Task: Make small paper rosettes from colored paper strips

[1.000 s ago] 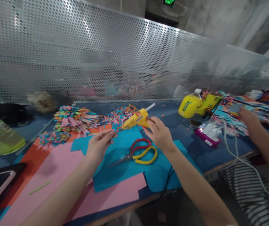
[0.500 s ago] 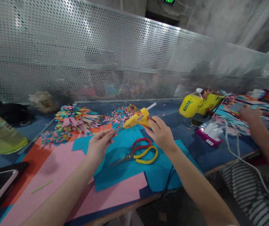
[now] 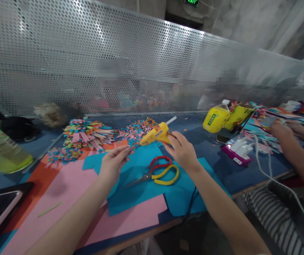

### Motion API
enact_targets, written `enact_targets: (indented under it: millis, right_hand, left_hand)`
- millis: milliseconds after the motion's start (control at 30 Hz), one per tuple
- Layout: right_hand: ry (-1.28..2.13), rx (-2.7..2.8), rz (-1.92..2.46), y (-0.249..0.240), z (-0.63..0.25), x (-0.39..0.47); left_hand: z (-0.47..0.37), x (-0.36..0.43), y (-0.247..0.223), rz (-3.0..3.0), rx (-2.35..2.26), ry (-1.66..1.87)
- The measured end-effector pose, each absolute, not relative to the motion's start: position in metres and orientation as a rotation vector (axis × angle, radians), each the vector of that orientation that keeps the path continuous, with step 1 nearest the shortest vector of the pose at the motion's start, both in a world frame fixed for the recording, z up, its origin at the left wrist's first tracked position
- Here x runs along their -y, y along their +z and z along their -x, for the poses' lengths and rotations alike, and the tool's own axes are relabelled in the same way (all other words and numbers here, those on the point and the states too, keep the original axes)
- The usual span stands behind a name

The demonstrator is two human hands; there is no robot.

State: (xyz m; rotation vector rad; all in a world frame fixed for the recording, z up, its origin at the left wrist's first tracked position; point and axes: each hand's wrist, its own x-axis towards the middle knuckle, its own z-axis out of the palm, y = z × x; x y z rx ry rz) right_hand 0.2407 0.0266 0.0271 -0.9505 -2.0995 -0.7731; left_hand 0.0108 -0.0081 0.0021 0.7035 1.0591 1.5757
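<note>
My right hand (image 3: 181,148) is wrapped round the handle of a yellow glue gun (image 3: 154,134), whose nozzle points left. A white glue stick (image 3: 171,120) sticks out of its back. Just left of the nozzle, my left hand (image 3: 117,158) is pinched on a small blue paper piece, partly hidden by the fingers. Under both hands lie blue paper sheets (image 3: 141,193). Scissors (image 3: 165,171) with one red and one yellow handle rest on the blue paper between my forearms. Behind the nozzle is a heap of small coloured paper strips (image 3: 136,130).
Fringed paper bundles (image 3: 84,132), pink paper (image 3: 61,191), a green bottle (image 3: 3,150) and a phone (image 3: 0,212) are on the left. To the right are a yellow bottle (image 3: 215,118), a purple power strip (image 3: 235,156) with a white cable, and another person's hands (image 3: 282,129).
My hands and the glue gun hold nearly the same place. The view has shifted slightly. At the right, the other person's hands have moved a little.
</note>
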Motion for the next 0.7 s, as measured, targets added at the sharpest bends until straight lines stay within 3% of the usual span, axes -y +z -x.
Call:
enact_targets:
  millis: [367,700]
  right_hand:
    - [-0.744,2.155,0.948,0.029,-0.241,-0.029]
    - [-0.404,2.065,1.744,0.003,-0.258,-0.073]
  left_hand:
    - [-0.009,0.007,0.004,-0.657,-1.05,1.645]
    - [-0.015,0.007,0.002,-0.611,-0.974,1.527]
